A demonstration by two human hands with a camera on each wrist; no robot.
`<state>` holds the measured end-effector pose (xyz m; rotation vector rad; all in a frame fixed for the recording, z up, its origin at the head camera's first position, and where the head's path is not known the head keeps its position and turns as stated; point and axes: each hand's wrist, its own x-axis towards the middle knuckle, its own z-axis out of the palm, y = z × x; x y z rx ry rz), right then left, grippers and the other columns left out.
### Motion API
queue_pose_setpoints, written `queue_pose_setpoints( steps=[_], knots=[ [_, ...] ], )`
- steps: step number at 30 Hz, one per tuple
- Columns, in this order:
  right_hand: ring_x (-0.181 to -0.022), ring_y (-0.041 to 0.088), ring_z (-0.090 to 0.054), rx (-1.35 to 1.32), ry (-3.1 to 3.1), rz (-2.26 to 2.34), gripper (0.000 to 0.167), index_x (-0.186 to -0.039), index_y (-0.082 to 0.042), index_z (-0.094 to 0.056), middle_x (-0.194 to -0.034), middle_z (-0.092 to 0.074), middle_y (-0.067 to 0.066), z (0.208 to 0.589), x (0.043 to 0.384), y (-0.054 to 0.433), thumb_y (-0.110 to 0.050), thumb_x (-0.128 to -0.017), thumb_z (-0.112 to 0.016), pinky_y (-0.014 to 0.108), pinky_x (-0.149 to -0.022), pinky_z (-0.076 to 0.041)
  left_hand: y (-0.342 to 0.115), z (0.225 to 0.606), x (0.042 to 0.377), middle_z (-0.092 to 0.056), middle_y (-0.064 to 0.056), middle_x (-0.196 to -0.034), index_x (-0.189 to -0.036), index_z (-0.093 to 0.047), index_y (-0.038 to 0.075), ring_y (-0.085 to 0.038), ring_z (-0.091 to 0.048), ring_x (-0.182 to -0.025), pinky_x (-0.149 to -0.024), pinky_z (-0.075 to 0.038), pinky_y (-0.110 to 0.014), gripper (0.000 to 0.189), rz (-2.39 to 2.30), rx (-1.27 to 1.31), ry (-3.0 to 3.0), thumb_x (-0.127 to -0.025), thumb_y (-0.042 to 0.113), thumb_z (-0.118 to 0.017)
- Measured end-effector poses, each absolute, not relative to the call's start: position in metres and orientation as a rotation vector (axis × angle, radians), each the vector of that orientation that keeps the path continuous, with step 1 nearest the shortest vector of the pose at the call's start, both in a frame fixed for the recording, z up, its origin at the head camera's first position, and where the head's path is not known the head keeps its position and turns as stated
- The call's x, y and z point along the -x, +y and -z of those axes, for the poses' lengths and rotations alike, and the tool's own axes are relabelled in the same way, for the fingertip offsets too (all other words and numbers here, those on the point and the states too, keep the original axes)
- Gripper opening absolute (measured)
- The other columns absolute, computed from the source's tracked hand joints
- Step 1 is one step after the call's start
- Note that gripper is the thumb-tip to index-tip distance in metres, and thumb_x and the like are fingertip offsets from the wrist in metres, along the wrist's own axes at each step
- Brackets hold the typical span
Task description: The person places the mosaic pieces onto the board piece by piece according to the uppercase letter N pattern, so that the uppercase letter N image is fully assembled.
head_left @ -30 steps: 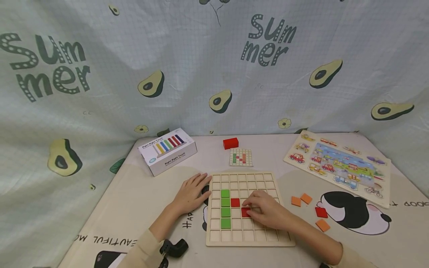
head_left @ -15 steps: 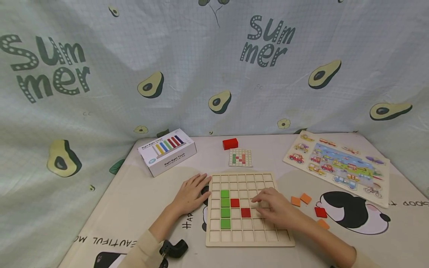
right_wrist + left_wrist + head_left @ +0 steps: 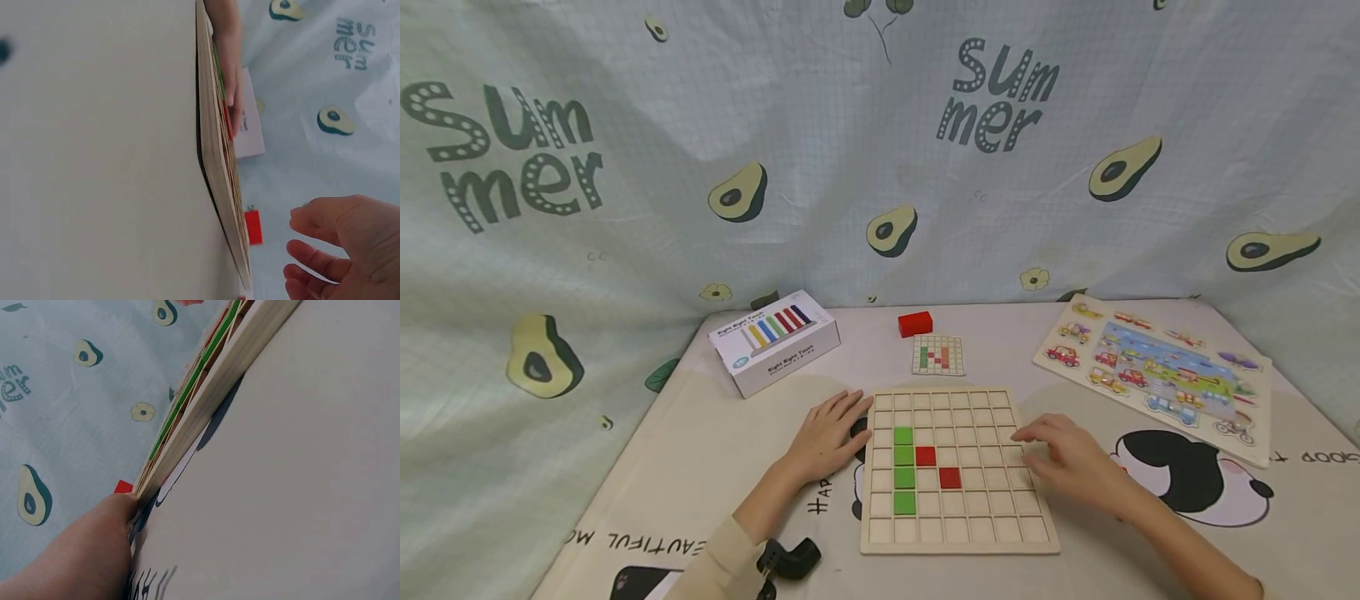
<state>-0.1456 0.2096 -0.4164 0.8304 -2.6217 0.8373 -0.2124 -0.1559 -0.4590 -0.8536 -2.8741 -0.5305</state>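
Observation:
A wooden grid board lies flat in the head view. Its cells hold a column of green square tiles and two red square tiles, the upper red tile beside the column and the lower red tile diagonally below it. My left hand rests at the board's left edge with its fingers straight. Over the right edge hovers my right hand, fingers loosely bent and nothing between them; the right wrist view shows its thumb and fingers apart. The loose tiles right of the board are hidden behind this hand and forearm.
Behind the board lie a small pattern card and a red block. A white toy box stands at the back left. A vehicle picture puzzle lies at the back right. Patterned cloth hangs behind the table.
My right hand has let go of the lower red tile in its cell and moved right to the board's right edge, covering the loose tiles. My left hand has stayed in place.

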Motion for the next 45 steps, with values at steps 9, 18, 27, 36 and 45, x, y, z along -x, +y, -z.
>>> queue_pose_setpoints(
  steps=[9, 18, 27, 36, 45],
  knots=[
    [-0.078, 0.009, -0.051, -0.734, -2.63, -0.747, 0.028, -0.098, -0.013, -0.067, -0.091, -0.059, -0.007, 0.412, 0.136, 0.24, -0.004, -0.074, -0.074, 0.026, -0.061, -0.046, -0.157, 0.46, 0.212, -0.03, -0.008, -0.146, -0.144, -0.032, 0.017, -0.028, -0.021, -0.135, -0.103, -0.021, -0.048, 0.057, 0.518, 0.848, -2.881, -0.095, 0.046, -0.037],
    [-0.08, 0.012, -0.054, -0.599, -2.734, -0.691, 0.026, -0.101, -0.014, -0.066, -0.095, -0.06, -0.006, 0.415, 0.13, 0.271, -0.009, -0.076, -0.073, 0.025, -0.061, -0.048, -0.156, 0.458, 0.212, -0.03, -0.008, -0.147, -0.144, -0.032, 0.017, -0.028, -0.02, -0.135, -0.104, -0.021, -0.048, 0.057, 0.531, 0.843, -2.889, -0.095, 0.046, -0.038],
    [-0.084, 0.014, -0.052, -0.538, -2.794, -0.608, 0.025, -0.097, -0.015, -0.068, -0.092, -0.059, -0.009, 0.425, 0.123, 0.29, -0.017, -0.074, -0.076, 0.032, -0.068, -0.045, -0.156, 0.46, 0.214, -0.031, -0.008, -0.146, -0.143, -0.034, 0.017, -0.028, -0.022, -0.135, -0.103, -0.022, -0.048, 0.056, 0.517, 0.848, -2.86, -0.095, 0.045, -0.039],
    [-0.084, 0.014, -0.05, -0.502, -2.818, -0.576, 0.028, -0.096, -0.017, -0.068, -0.091, -0.057, -0.009, 0.434, 0.117, 0.301, -0.02, -0.07, -0.079, 0.035, -0.068, -0.044, -0.156, 0.46, 0.213, -0.032, -0.008, -0.145, -0.143, -0.035, 0.016, -0.028, -0.023, -0.134, -0.102, -0.023, -0.048, 0.055, 0.527, 0.855, -2.85, -0.095, 0.044, -0.04],
    [-0.082, 0.012, -0.049, -0.463, -2.852, -0.588, 0.028, -0.096, -0.014, -0.069, -0.089, -0.057, -0.009, 0.435, 0.115, 0.304, -0.017, -0.07, -0.079, 0.028, -0.064, -0.044, -0.156, 0.459, 0.213, -0.031, -0.008, -0.146, -0.143, -0.033, 0.017, -0.028, -0.021, -0.135, -0.103, -0.022, -0.048, 0.056, 0.532, 0.853, -2.867, -0.095, 0.044, -0.039]
  ],
)
